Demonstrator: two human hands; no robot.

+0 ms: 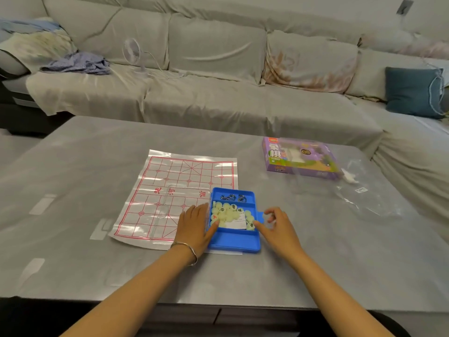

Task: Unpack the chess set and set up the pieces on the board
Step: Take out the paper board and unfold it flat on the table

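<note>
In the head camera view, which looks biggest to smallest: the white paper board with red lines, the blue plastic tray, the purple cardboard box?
1. White paper board with red lines, clearly the largest.
2. Purple cardboard box and blue plastic tray look about alike; the tray lies nearer the camera, so I leave them unranked.

Left hand [194,224] flat, right hand [279,227] loosely curled.

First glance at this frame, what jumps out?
The bright blue tray at table centre, its middle compartment piled with pale round pieces, with the left hand and right hand flanking it. Left of it lies the red-lined board sheet; the purple box sits far right.
</note>
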